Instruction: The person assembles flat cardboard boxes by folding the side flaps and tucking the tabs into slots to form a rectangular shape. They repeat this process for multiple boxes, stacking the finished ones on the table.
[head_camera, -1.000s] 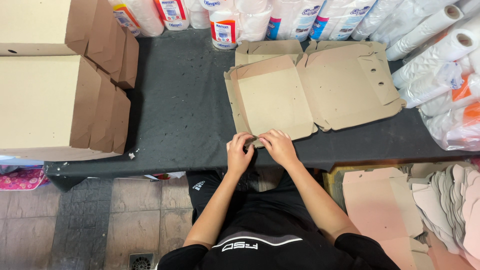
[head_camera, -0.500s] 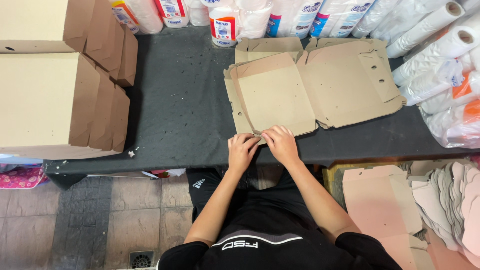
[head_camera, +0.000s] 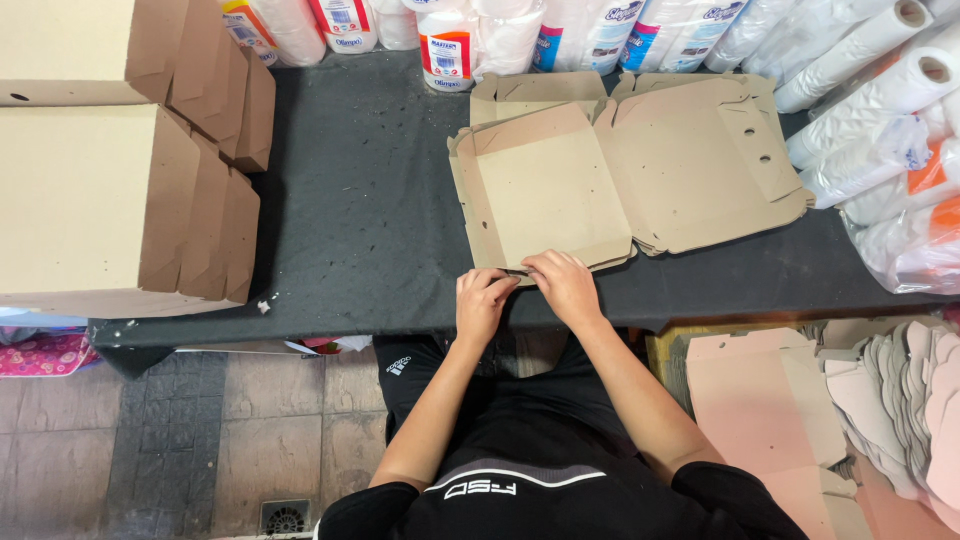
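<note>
cardboard box blank (head_camera: 545, 185), brown and unfolded, lies flat on the dark table (head_camera: 350, 200), with its wide lid panel spread toward 3 o'clock. at the blank's near edge, at 6 o'clock, both hands meet side by side. left hand (head_camera: 483, 303) has its fingers curled together and pinched on the front flap of the blank. right hand (head_camera: 565, 285) lies just beside it, fingers bent down and pressed onto the same flap edge. folded boxes (head_camera: 120, 190), already assembled, stand stacked on the table at 9 o'clock, well apart from the hands. wrapped paper rolls (head_camera: 880, 110) line the table from 12 o'clock round to 3 o'clock. flat pinkish cardboard blanks (head_camera: 770, 420) are piled below the table at 4 o'clock, beside the person's right arm
</note>
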